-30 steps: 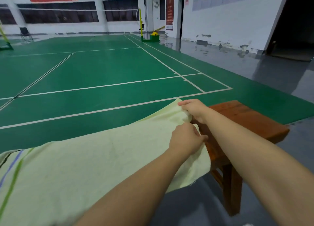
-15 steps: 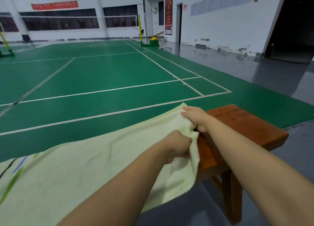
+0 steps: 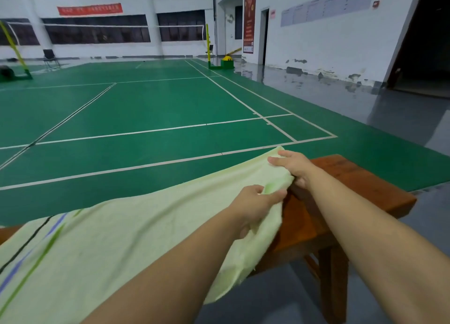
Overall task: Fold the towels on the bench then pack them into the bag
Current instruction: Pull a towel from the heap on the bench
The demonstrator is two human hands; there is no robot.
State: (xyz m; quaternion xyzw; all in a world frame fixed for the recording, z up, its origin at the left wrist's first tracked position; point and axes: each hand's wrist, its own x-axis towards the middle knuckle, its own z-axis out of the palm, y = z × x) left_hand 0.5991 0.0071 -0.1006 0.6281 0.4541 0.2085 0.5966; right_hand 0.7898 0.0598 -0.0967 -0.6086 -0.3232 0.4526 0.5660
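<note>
no brand or label on the towel (image 3: 126, 245) that i can read. red banner (image 3: 90, 9) on the far wall and the tall red poster (image 3: 248, 19) by the doorway both carry writing, too small to make out; same w/ the pale charts (image 3: 326, 4) on the right wall.

one towel in view, pale yellow-green, w/ a group of stripes near its left end: black, blue, green. it's spread along the wooden bench (image 3: 353, 189), long axis running left to right across the pic, its right end at my hands and the near edge drooping over the front of the bench. no bag in view.

two hands, both mine. left hand (image 3: 255, 206) is closed, thumb and fingers pinching the towel's right end near the front corner, cloth bunched under the palm. right hand (image 3: 294, 165) grips the far right corner, fingers curled over the top of the cloth, thumb tucked below. the hands are near each other, not touching. right part of the bench is bare wood, one leg visible below.
</note>
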